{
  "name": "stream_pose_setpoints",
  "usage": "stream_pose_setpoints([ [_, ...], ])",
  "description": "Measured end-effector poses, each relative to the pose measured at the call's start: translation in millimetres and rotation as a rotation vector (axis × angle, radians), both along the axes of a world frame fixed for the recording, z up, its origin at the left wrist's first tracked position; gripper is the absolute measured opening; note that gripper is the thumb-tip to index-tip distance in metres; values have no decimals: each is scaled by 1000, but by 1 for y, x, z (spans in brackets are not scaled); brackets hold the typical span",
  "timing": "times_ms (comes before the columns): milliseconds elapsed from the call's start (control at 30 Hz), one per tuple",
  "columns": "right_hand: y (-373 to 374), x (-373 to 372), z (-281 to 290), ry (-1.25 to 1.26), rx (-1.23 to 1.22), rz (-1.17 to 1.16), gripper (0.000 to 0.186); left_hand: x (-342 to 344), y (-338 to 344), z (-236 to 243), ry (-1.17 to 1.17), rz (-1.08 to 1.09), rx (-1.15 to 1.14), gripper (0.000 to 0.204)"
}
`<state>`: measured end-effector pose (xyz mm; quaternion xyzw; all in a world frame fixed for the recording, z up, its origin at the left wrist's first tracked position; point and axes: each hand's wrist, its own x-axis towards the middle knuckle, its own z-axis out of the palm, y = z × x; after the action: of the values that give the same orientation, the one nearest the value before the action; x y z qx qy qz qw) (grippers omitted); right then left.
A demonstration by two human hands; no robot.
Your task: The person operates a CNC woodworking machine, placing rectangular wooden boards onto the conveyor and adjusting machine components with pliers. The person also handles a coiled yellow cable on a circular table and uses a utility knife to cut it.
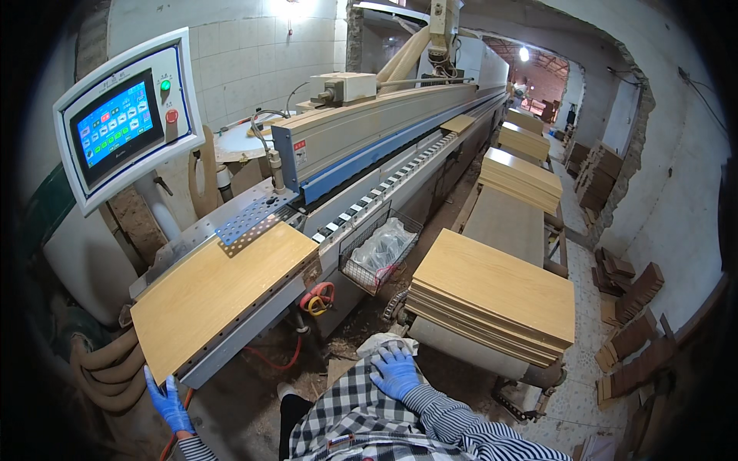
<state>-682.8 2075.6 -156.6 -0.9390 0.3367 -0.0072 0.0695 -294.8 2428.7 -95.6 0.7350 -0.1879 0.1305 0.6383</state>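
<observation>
A wood-grain board (223, 288) lies flat on the infeed table of a long edge-banding machine (384, 131). My left hand (167, 405), in a blue glove, is at the board's near corner; its fingers are apart and touch the end edge. My right hand (395, 371), also gloved in blue, rests with spread fingers on the black-and-white checked apron (350, 407) over my body and holds nothing. A perforated blue plate (247, 218) reaches over the far part of the board, beside the machine's blue-edged beam.
On the left stands a control panel (127, 115) with a lit screen. A wire basket (377, 253) of clear plastic hangs on the machine's side. To the right, a stack of boards (492, 292) sits on a roller conveyor (477, 347); more stacks (523, 177) stand behind. Dark strips lean along the right wall.
</observation>
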Motion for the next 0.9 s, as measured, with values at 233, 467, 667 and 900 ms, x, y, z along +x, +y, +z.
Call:
stream_pose_setpoints([
  [233, -2, 2, -13, -67, -84, 33, 46, -10, 1, 11, 59, -15, -57, 63],
  [467, -2, 0, -10, -62, -73, 44, 47, -34, -16, 38, 94, 12, -44, 65],
  [667, -1, 2, -13, -47, -82, 39, 48, -32, -12, 36, 110, 4, -46, 67],
  [900, -1, 3, -12, -69, -76, 36, 47, -35, -13, 43, 110, -15, -39, 67],
])
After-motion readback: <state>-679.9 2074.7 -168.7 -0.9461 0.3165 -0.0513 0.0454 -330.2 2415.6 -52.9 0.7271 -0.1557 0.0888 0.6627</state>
